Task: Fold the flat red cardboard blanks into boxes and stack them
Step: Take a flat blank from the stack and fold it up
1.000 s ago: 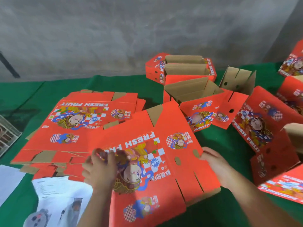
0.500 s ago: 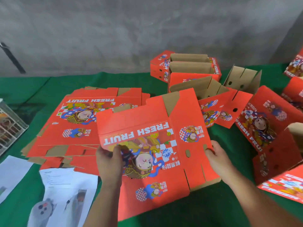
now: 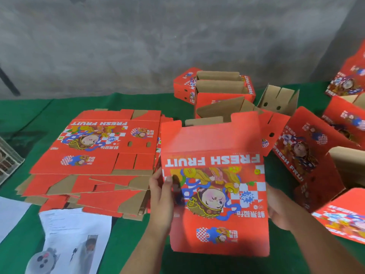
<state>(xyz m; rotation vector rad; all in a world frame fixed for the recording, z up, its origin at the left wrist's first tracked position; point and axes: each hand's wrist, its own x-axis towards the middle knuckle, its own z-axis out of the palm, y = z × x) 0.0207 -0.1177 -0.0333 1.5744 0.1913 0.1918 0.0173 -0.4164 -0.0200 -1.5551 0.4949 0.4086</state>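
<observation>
I hold a red "FRESH FRUIT" cardboard blank (image 3: 214, 186) upright in front of me, printed face toward me. My left hand (image 3: 161, 196) grips its left edge with the thumb on the print. My right hand (image 3: 276, 210) grips its right edge, fingers hidden behind the card. A pile of flat red blanks (image 3: 98, 155) lies on the green table to the left. Folded open boxes (image 3: 221, 89) stand stacked at the back centre.
More red boxes (image 3: 308, 155), partly folded, crowd the right side up to the edge. White printed papers (image 3: 73, 238) lie at the lower left. A wire crate (image 3: 7, 165) sits at the far left. A grey wall (image 3: 177, 42) runs behind the green table (image 3: 29, 111).
The blank has swung up from lying slanted over the table to standing upright and squared in front of me. Both hands moved with it, staying on its side edges.
</observation>
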